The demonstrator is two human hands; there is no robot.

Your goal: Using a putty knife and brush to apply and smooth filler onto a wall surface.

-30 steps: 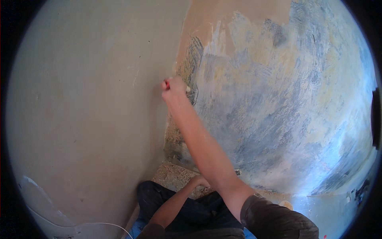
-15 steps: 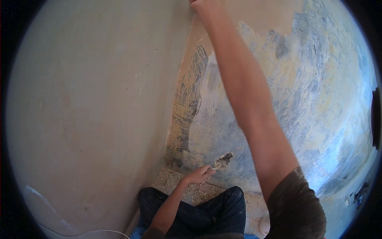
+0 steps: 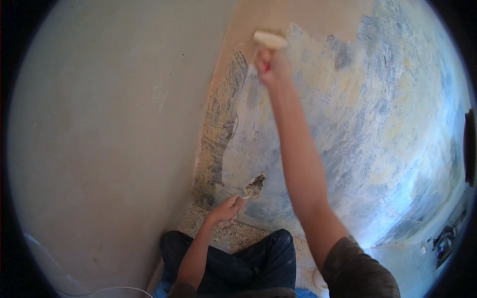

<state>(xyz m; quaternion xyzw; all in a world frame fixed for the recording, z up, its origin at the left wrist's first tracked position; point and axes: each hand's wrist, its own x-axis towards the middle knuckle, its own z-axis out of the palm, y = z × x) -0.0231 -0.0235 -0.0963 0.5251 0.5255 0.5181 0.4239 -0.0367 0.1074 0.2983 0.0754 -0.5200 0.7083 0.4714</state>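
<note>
My right hand [image 3: 272, 66] is raised high on the arm's full stretch, fingers wrapped round the red handle of a wide putty knife [image 3: 271, 39]. Its broad, cream-coloured head lies at or close to the wall and is smeared by motion. Lower down, my left hand [image 3: 226, 208] grips a small putty knife [image 3: 254, 186] by its handle. Pale and dark lumpy matter cakes that blade, which points up and to the right. Behind both tools rises the patchy wall [image 3: 298, 124], rough grey, yellow and white, with a smooth beige area along the top.
A plain greyish-beige wall [image 3: 109, 124] meets the patchy one in a corner at left. Pale chips [image 3: 231, 234] litter the floor by my folded legs [image 3: 238, 263]. A white cable [image 3: 119, 288] runs at lower left. Dark, unclear objects [image 3: 443, 246] stand at far right.
My right hand has come down from the top edge, bringing the wide putty knife into view. The left hand and its small putty knife appear farther left and slightly higher, as the whole view has shifted.
</note>
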